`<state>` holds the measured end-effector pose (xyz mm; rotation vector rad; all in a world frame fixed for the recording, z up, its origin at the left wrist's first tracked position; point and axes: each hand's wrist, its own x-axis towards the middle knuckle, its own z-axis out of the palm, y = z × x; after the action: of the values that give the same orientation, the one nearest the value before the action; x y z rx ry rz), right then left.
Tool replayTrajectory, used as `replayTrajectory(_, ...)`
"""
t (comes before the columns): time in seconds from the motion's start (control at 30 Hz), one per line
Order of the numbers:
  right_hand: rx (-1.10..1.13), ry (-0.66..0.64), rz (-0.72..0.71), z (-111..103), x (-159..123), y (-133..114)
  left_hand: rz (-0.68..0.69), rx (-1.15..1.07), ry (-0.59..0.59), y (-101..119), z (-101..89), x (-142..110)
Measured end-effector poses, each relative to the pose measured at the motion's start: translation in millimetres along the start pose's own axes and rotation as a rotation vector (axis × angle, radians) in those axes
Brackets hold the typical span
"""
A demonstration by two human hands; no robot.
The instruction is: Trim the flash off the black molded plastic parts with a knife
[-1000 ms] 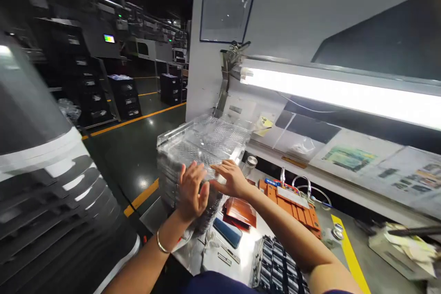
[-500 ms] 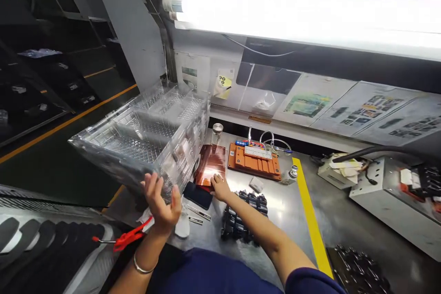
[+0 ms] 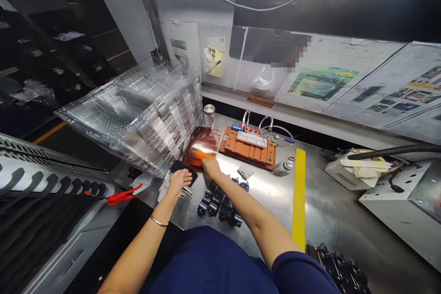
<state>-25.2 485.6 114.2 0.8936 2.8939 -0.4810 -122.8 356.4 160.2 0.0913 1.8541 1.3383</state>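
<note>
On the bench beside the clear tray stack lies a pile of glossy reddish-orange film sheets. My right hand is closed at the near edge of this film, its fingertips partly hidden; the sheet there looks bent and brighter orange. My left hand, fingers stretched out and holding nothing, hovers by a dark phone that it partly covers. Just under my right forearm sit several black moulded parts. An orange fixture with a white perforated strip and hoses stands behind them.
Tall stacked clear plastic trays fill the bench's left side. A glass jar stands behind the film. A red air gun hangs at lower left. Yellow tape crosses the bench; a grey metal box and more black parts are at right.
My view has swung right and down. Both hands left the clear trays; my right hand went to the orange film and closed at its edge, while my left lowered beside the phone.
</note>
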Motion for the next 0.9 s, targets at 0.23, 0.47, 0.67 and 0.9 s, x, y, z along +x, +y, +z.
replayTrajectory(0.23, 0.049, 0.029, 0.025, -26, -13, -9, -0.130, -0.070, -0.047, 12, 6.3, 2)
replayTrajectory(0.47, 0.148, 0.127, -0.014, -42, -46, -27, -0.027, -0.139, -0.118, 15, 4.8, 6)
replayTrajectory(0.67, 0.251, 0.302, 0.044, -65, -88, -41, 0.187, -0.100, -0.306, 17, 4.4, -30)
replayTrajectory(0.9, 0.363, 0.667, 0.046, -77, -108, -59, 0.387, 0.025, -0.549, 19, 17.7, -58)
